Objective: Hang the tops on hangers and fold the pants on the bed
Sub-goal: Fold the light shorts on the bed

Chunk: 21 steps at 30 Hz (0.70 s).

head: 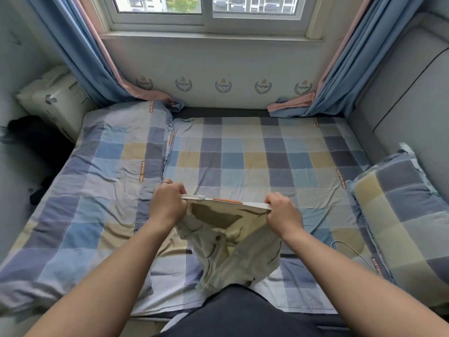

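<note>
Both hands, left (pixel 167 205) and right (pixel 283 212), pinch the waistband of the beige pants (pixel 228 242), one at each end, holding them taut above the checked bed (pixel 243 154), legs hanging, probably to straighten them for folding.

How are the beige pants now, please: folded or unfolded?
Unfolded: the left hand and right hand grip the pants by the waistband, legs hanging crumpled over the bed.
</note>
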### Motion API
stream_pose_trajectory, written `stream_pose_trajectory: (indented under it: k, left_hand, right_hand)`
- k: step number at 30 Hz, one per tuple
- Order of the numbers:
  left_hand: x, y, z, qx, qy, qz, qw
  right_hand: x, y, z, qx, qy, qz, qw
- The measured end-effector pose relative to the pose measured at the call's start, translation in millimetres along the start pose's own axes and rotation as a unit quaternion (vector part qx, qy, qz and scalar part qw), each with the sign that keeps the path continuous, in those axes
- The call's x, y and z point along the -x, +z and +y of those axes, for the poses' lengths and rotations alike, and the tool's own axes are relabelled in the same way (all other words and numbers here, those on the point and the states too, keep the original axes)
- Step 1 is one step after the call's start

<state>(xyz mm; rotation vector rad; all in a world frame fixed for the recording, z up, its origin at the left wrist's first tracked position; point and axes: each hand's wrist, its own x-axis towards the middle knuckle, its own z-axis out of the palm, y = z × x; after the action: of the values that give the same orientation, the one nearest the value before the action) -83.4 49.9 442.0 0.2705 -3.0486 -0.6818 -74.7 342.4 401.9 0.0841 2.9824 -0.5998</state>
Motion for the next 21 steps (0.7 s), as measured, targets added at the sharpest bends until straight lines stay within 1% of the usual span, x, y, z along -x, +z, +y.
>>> stream_pose_trajectory:
  k: [2, 5, 7, 9, 12, 16, 18, 19, 21]
  left_hand:
    - [-0.6, 9.7, -20.2, -0.023, -0.038, -0.013, 0.999]
    - [3.1, 21.1, -52.9, -0.052, -0.103, -0.027, 0.993]
    - [9.5, 24.3, -79.2, -0.058, -0.15, -0.03, 0.986]
    - [18.7, 27.3, -104.7, -0.052, -0.192, -0.029, 0.979]
    - [29.9, 35.5, -126.7, -0.028, -0.226, -0.026, 0.973]
    - [29.6, 40.3, -138.3, 0.013, -0.278, -0.017, 0.96]
    - [27.3, 41.5, -146.6, 0.054, -0.323, -0.027, 0.945]
    - [26.1, 41.8, -149.8, 0.095, -0.356, -0.033, 0.929]
    - [23.8, 42.2, -149.3, 0.202, -0.426, -0.042, 0.881]
  right_hand:
    - [-0.7, 6.1, 14.5, 0.02, 0.024, 0.009, 0.999]
    - [2.7, 9.0, 40.8, 0.055, 0.082, 0.008, 0.995]
    - [7.8, 6.2, 64.6, 0.075, 0.118, -0.002, 0.99]
    - [11.9, 4.6, 86.0, 0.083, 0.135, -0.007, 0.987]
    - [11.2, 3.5, 99.9, 0.074, 0.143, 0.002, 0.987]
    - [3.3, -0.2, 107.0, 0.031, 0.18, 0.017, 0.983]
    - [0.1, -2.7, 113.3, 0.001, 0.204, 0.021, 0.979]
    - [-1.1, -3.8, 116.6, -0.013, 0.223, 0.016, 0.975]
    - [-2.9, -5.0, 120.7, -0.066, 0.279, -0.001, 0.958]
